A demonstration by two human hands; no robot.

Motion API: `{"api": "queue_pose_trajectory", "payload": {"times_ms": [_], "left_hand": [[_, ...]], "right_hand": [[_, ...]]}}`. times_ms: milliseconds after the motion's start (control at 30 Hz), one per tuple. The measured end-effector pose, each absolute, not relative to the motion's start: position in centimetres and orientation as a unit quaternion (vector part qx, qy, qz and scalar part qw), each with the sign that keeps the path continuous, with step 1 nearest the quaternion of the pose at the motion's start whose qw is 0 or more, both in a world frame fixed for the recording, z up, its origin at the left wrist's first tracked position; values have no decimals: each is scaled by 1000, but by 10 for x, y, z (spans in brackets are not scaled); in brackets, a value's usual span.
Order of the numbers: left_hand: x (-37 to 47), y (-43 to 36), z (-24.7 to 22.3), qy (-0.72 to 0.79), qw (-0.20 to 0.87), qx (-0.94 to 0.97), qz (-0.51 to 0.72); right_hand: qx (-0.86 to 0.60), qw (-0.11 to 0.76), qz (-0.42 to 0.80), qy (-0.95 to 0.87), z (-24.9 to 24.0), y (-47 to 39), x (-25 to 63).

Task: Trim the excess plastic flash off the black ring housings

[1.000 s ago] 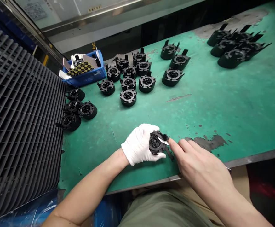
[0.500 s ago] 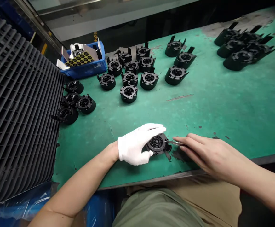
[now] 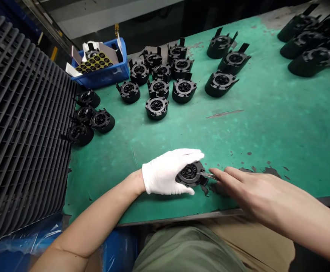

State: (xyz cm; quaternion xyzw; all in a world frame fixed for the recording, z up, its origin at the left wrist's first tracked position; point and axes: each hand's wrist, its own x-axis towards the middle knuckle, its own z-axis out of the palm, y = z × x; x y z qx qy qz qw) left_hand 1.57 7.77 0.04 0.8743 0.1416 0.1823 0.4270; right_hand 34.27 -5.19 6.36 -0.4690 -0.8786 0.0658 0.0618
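Note:
A round black part (image 3: 189, 174) lies near the front edge of the green mat, its ringed face up. My left hand (image 3: 172, 172), in a white glove, is wrapped round its left side, thumb below and fingers above. My bare right hand (image 3: 238, 185) pinches thin metal tweezers (image 3: 209, 175), whose tip is over the right side of the part's face. Whether the tip touches the part is too small to tell. Black tabs stick out at the part's lower right.
Several similar black parts (image 3: 157, 108) stand across the back of the green mat (image 3: 119, 151), with more at the left (image 3: 102, 121) and far right (image 3: 309, 60). A blue bin (image 3: 105, 75) holds a sheet of round stickers. Stacked grey grids (image 3: 25, 132) line the left side.
My left thumb has stretched out further along the part's lower edge. The tweezers and my right hand have shifted slightly right and down. The view has moved a little.

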Motion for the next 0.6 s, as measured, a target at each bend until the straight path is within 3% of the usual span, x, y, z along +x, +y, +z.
{"api": "queue_pose_trajectory", "payload": {"times_ms": [267,600], "left_hand": [[15,77,-1,146,419,878,181],[15,77,1,145,413,879,190]], "right_hand": [[-384,-2,68,-921,71,-36,358],[-317,-3,12,-948,73,-24,356]]}}
